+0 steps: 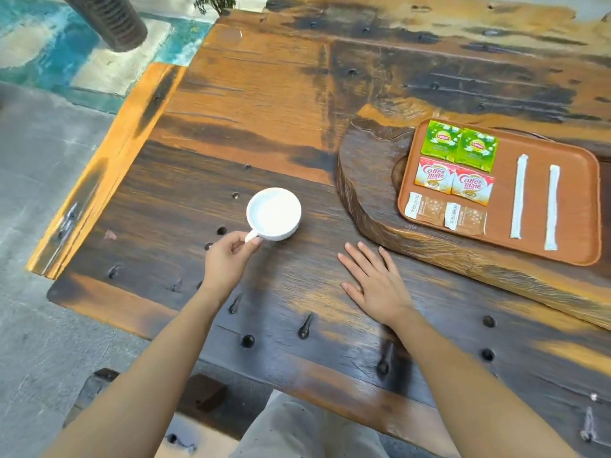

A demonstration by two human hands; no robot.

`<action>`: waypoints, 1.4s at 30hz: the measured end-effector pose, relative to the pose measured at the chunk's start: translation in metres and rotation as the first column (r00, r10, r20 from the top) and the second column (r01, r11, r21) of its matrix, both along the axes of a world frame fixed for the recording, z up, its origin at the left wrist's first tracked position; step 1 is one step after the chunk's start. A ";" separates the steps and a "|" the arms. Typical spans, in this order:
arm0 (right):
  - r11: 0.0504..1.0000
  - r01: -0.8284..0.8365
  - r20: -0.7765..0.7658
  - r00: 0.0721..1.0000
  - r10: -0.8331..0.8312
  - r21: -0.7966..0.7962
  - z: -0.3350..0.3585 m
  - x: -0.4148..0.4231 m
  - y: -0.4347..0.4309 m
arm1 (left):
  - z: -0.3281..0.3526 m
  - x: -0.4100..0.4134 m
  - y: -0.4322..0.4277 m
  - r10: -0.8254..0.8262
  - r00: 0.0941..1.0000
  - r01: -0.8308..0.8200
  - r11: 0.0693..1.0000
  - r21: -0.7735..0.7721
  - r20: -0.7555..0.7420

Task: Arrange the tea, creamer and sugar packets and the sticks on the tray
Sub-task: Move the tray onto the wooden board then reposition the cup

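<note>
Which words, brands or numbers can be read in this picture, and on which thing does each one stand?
"Lipton": on each of the two green tea packets.
"Coffee mate": on each of the two creamer packets.
White ends of the two brown sugar packets: printing there, too small and blurred to read.
Two white sticks, white cup, tray: no text visible.

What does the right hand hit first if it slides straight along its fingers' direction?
Probably bare table: the right hand lies flat, fingers aimed up-left, passing between the white cup and the wooden slab. The slab's edge is close, so uncertain.
</note>
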State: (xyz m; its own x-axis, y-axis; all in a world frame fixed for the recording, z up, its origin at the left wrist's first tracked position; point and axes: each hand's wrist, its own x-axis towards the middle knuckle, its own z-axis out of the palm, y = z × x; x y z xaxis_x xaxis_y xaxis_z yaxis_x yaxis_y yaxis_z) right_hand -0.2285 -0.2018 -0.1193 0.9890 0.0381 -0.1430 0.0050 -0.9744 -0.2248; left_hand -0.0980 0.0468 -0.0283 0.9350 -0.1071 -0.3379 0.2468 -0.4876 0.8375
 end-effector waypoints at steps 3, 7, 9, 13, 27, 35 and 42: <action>1.000 -0.004 0.020 1.000 0.004 0.007 0.001 0.000 0.000 | 0.017 0.018 -0.038 -0.094 0.995 0.095 0.992 -0.080 0.024; 1.000 -0.004 0.020 1.000 0.003 0.017 0.002 0.000 0.000 | 0.023 0.045 -0.084 -0.237 0.971 0.239 0.953 -0.188 0.034; 1.000 -0.001 0.017 1.000 0.001 0.026 0.002 0.000 0.001 | 0.022 0.057 -0.106 -0.294 0.955 0.295 0.930 -0.220 0.037; 0.999 0.008 0.023 1.000 -0.009 0.035 0.001 0.001 -0.001 | 0.019 0.081 -0.140 -0.426 0.904 0.421 0.881 -0.215 0.025; 0.998 -0.002 0.033 0.999 0.000 0.063 -0.002 0.000 -0.003 | 0.012 0.128 -0.179 -0.589 0.806 0.573 0.803 -0.165 -0.065; 0.996 -0.011 0.041 0.999 0.008 0.084 -0.002 0.000 -0.003 | 0.010 0.135 -0.194 -0.571 0.820 0.563 0.819 -0.113 -0.046; 0.996 -0.017 0.042 0.999 0.013 0.090 -0.001 0.000 -0.004 | 0.010 0.130 -0.195 -0.488 0.871 0.472 0.864 -0.174 -0.057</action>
